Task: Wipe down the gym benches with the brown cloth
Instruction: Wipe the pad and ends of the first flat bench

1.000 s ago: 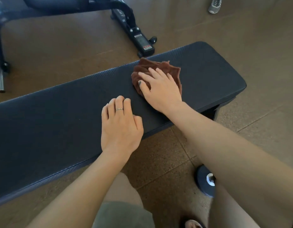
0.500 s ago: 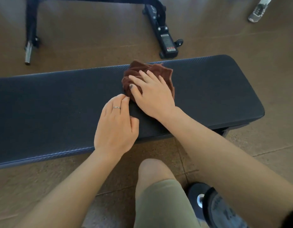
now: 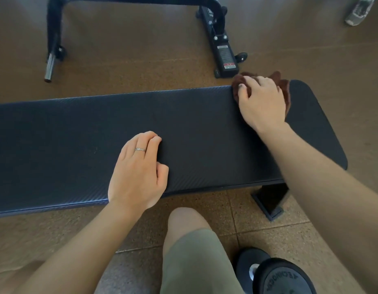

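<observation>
I see the brown cloth (image 3: pixel 281 87) bunched into a dark reddish-brown wad at the far edge of the worktop (image 3: pixel 77 132), near its rounded right end. It looks soft and rumpled, with a couple of loose corners sticking up past the edge. My right hand (image 3: pixel 260 103) lies on top of it, fingers curled over the wad and pressing it onto the black, finely ribbed padding (most of the cloth is hidden under the palm, so I cannot make out its full shape). My left hand (image 3: pixel 137 172) rests on the near middle of the worktop, well apart from the cloth, its fingers loosely curled on the padding and gripping nothing; a thin ring (image 3: pixel 140 149) shows on one finger. The worktop runs off the left border. Its foot (image 3: pixel 269 200) shows under the right end. A black frame (image 3: pixel 223 52) stands on the floor beyond, cut off at the top. At bottom right a dumbbell (image 3: pixel 281 279) is partly cropped, its lettering too blurred to read.
</observation>
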Demonstrator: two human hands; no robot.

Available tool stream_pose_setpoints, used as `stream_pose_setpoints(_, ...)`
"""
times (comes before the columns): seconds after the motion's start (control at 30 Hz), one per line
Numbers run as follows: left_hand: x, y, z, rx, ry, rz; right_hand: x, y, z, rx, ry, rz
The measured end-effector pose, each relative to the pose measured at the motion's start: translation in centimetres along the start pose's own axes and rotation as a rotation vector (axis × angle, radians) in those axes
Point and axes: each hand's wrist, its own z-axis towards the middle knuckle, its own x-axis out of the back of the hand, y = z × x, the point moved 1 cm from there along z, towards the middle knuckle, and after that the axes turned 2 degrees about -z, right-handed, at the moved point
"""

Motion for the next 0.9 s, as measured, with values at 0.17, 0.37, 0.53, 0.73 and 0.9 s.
stream_pose_setpoints(0.17, -0.1, -0.1, -0.1, -0.012, 0.002, 0.024, -3.0, -11.6, -5.6, 0.247, -0.011, 0.067)
stream_pose_setpoints(0.37, 0.1, -0.2, -0.1, 0.005, -0.014, 0.0, -2.8, -11.8, -7.9, 0.442, -0.13, 0.105)
stream_pose_setpoints(0.53, 0.1, 0.0, -0.1, 0.011, -0.01, -0.001, 1.6, 1.7, -4.5, 0.078, -0.034, 0.026)
stream_pose_setpoints(0.73, 0.3, -0.1, -0.1, -0.005, -0.012, -0.008, -0.3, -7.8, -11.7, 0.21, -0.015, 0.039)
stream_pose_setpoints(0.9, 0.3, 0.1, -0.2, 0.015, -0.011, -0.028, 0.0, -8.0, -16.0, 0.409, -0.125, 0.101)
